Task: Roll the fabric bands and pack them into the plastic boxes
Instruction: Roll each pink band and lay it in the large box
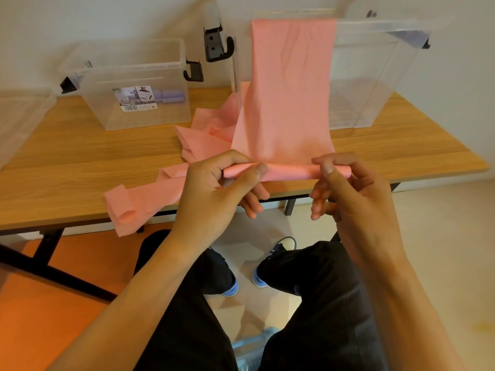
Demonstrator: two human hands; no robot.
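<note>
Pink fabric band (290, 103) hanging over large clear box (375, 76) rim; left hand (214, 188) and right hand (345, 188) pinching its rolled end; small clear box (139, 84) sitting on wooden table (67, 156).

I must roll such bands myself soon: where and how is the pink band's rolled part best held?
Pinch the rolled part at its two ends, from the near side, as the left hand and right hand do. It lies level, crosswise, and the unrolled band rises from it over the large box, so the ends are free.
</note>
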